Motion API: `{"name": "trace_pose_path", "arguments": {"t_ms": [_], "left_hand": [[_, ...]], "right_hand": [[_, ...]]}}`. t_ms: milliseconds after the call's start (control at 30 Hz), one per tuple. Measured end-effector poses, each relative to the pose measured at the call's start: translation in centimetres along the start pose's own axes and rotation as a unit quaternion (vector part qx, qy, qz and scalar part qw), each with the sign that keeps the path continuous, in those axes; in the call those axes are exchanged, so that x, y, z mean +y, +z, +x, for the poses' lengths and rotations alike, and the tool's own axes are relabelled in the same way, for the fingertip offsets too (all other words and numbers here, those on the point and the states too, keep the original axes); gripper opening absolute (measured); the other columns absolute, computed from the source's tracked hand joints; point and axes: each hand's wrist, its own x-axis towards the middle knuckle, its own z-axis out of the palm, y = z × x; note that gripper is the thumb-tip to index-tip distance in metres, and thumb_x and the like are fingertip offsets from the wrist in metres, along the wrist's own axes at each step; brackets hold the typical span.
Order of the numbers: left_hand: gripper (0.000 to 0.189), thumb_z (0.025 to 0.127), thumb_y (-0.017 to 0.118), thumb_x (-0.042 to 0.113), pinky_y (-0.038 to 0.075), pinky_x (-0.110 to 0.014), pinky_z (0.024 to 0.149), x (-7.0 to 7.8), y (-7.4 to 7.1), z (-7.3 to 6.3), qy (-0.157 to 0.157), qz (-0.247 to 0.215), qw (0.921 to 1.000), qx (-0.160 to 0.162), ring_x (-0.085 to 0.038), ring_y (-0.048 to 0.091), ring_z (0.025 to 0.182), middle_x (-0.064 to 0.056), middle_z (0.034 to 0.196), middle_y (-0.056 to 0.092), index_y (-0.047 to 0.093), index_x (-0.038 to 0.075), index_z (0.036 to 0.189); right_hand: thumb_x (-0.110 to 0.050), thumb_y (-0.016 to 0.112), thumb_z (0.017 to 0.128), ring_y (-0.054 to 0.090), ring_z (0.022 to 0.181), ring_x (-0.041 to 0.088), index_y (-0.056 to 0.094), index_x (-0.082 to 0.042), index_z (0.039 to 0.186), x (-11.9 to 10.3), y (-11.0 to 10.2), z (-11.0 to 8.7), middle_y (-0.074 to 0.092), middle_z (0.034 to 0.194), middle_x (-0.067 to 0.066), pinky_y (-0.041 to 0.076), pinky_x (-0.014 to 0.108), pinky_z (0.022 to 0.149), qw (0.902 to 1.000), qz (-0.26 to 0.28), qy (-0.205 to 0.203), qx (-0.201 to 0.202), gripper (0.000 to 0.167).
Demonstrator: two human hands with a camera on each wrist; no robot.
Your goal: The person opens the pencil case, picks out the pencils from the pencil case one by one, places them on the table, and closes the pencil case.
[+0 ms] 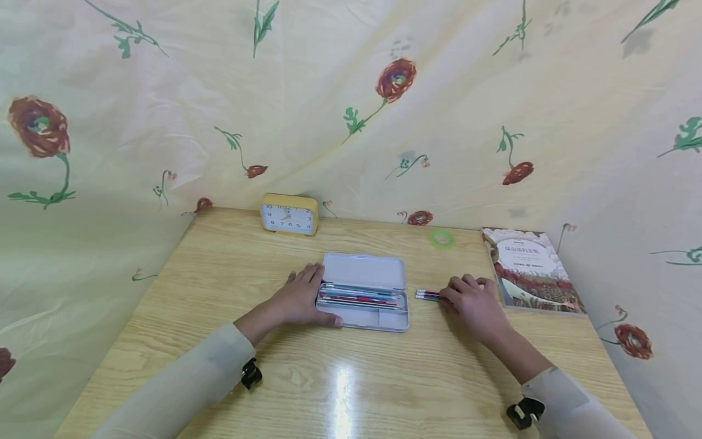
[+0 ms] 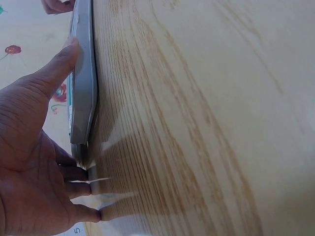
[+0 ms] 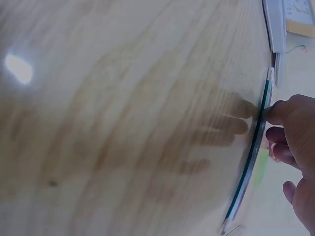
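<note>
A flat, pale pencil case (image 1: 364,318) lies on the table with its lid (image 1: 364,271) folded back. Several pencils (image 1: 359,299) lie lengthwise inside it. At the case's left end rests my left hand (image 1: 300,299), thumb against the front wall and fingers fairly straight, reaching round by the lid. In the left wrist view the fingertips (image 2: 96,215) touch the table. My right hand (image 1: 476,308) pinches a small bundle of pencils (image 1: 427,294) lying on the table to the right of the case. Their white ends point toward the case; the hand hides the rest in the head view.
A yellow alarm clock (image 1: 289,214) stands at the back, left of the case. A green ring-shaped roll, like tape (image 1: 442,238), lies at the back right. Beside it is a book (image 1: 532,268) with a flowered cover. Flower-patterned cloth (image 1: 307,110) hangs behind the wooden table (image 1: 296,390).
</note>
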Motion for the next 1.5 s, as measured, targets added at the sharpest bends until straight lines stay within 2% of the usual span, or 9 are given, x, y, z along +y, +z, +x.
{"name": "trace_pose_path", "arguments": {"t_ms": [167,333,600,867,1100,1500], "left_hand": [[0.141,0.084,0.083,0.077,0.009,-0.064,0.141,0.1,-0.2,-0.1,-0.001,-0.006,1.0000,0.001,-0.040,0.007,0.175,-0.020,0.186,0.013,0.011,-0.001,0.176],[0.141,0.083,0.083,0.077,0.009,-0.064,0.141,-0.1,-0.1,0.0,0.001,-0.007,1.0000,0.001,-0.040,0.007,0.175,-0.020,0.186,0.014,0.011,-0.001,0.176],[0.143,0.083,0.083,0.079,0.009,-0.063,0.141,-0.2,0.1,0.2,0.001,-0.005,1.0000,0.004,-0.040,0.008,0.175,-0.020,0.186,0.014,0.011,0.000,0.177],[0.142,0.082,0.084,0.078,0.008,-0.063,0.141,-0.2,0.1,0.2,-0.001,-0.008,1.0000,0.004,-0.039,0.007,0.175,-0.019,0.186,0.013,0.010,0.001,0.177],[0.143,0.082,0.084,0.078,0.009,-0.063,0.141,-0.4,0.2,0.1,0.000,-0.009,0.9999,0.006,-0.039,0.007,0.175,-0.019,0.186,0.013,0.010,0.000,0.177],[0.143,0.083,0.083,0.079,0.009,-0.062,0.141,-0.4,0.2,0.2,-0.002,-0.005,1.0000,0.003,-0.038,0.007,0.175,-0.018,0.187,0.012,0.010,0.001,0.177]], "right_hand": [[-0.010,0.094,0.088,0.058,0.090,0.027,0.082,-0.013,0.100,-1.2,-0.4,1.8,0.070,0.096,0.004,0.052,0.068,0.088,0.9996,0.023,-0.008,-0.011,0.017],[-0.013,0.093,0.090,0.060,0.093,0.026,0.083,-0.013,0.102,-3.3,-0.2,4.0,0.072,0.098,0.004,0.053,0.066,0.091,0.9984,0.050,-0.017,-0.021,0.015],[-0.017,0.095,0.089,0.060,0.090,0.024,0.084,-0.013,0.100,-6.6,0.5,6.4,0.072,0.098,0.003,0.057,0.062,0.088,0.9958,0.055,-0.073,-0.003,0.016],[-0.018,0.091,0.093,0.054,0.089,0.021,0.085,-0.015,0.101,-8.0,0.9,7.3,0.067,0.095,-0.001,0.056,0.059,0.088,0.9946,0.058,-0.075,-0.043,0.011],[-0.015,0.091,0.093,0.054,0.091,0.021,0.084,-0.013,0.101,-8.4,0.9,7.7,0.067,0.098,0.000,0.057,0.061,0.090,0.9934,0.076,-0.064,-0.058,0.010],[-0.017,0.089,0.095,0.068,0.094,0.024,0.076,-0.011,0.103,-8.3,1.3,8.0,0.076,0.101,0.003,0.060,0.056,0.090,0.9932,0.077,-0.069,-0.054,0.017]]}}
